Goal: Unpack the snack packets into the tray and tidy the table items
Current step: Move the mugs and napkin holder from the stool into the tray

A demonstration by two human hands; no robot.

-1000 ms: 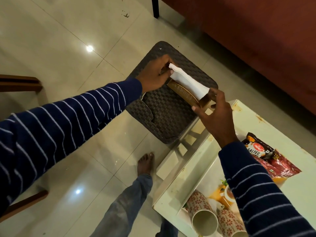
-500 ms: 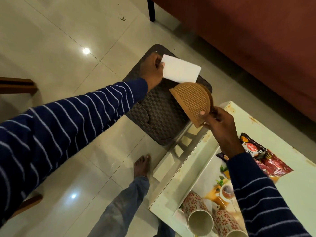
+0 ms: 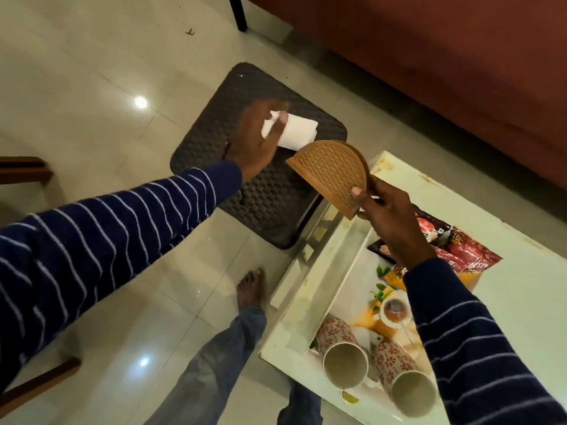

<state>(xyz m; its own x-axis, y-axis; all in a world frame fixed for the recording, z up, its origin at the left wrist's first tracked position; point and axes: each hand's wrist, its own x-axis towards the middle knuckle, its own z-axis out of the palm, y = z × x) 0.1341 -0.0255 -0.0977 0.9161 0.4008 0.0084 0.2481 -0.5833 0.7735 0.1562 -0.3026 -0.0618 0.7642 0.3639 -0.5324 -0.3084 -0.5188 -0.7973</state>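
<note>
My left hand [image 3: 256, 139], blurred by motion, holds white paper napkins [image 3: 296, 134] above the dark woven stool [image 3: 270, 194]. My right hand [image 3: 388, 220] pinches the lower corner of a brown half-round napkin holder [image 3: 329, 171], raised over the table's far left corner. Red snack packets [image 3: 460, 250] lie on the white table [image 3: 521, 286], partly over the far end of the printed tray [image 3: 343, 271]. Two floral cups [image 3: 342, 354] [image 3: 405, 381] lie on their sides at the tray's near end.
A red-brown sofa [image 3: 445, 56] runs along the back right. Its dark leg [image 3: 237, 10] stands on the glossy tiled floor. Wooden chair parts [image 3: 24, 170] show at the left edge. My bare foot [image 3: 250, 289] and jeans leg stand beside the table.
My left hand pulled the napkins out of the holder and carried them left, down over the stool. My right hand turned the holder so its flat woven face shows.
</note>
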